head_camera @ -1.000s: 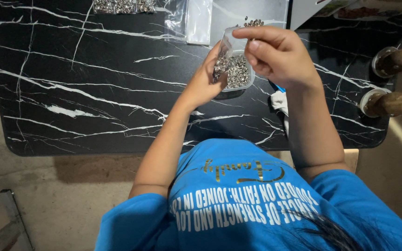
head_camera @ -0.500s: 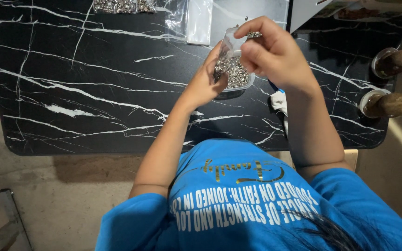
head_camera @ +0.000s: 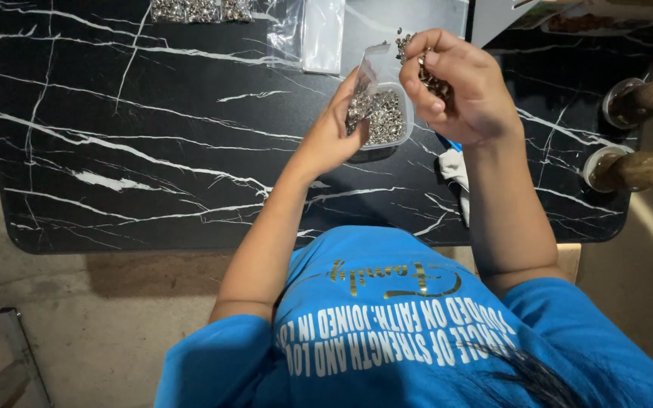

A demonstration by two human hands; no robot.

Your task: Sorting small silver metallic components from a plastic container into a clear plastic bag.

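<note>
Holding a small clear bag (head_camera: pixel 368 94) half full of tiny silver metal parts, the left hand (head_camera: pixel 334 132) grips it from the left side, fingers curled round its lower part. Bag is above the black marble-pattern table (head_camera: pixel 153 151), near the far right of centre, raised off the surface as far as can be told. Its long axis runs near to far, tilted slightly; the open mouth points away from the person and upward, the filled rounded bottom toward the person. Right hand (head_camera: pixel 462 83) sits just right of the bag mouth, fingers clenched round a handful of the same parts (head_camera: pixel 428 75), a few showing between fingertips and thumb. Just beyond it, a loose heap of parts lies partly hidden. Further out: flat empty clear bags (head_camera: pixel 319 30) at the far edge, filled bags (head_camera: pixel 198 9) left of them, both well apart from the hands. White cloth (head_camera: pixel 455 170) with a blue item lies under the right forearm. Two round-topped wooden pieces (head_camera: pixel 636 136) stand at the table's right edge.
</note>
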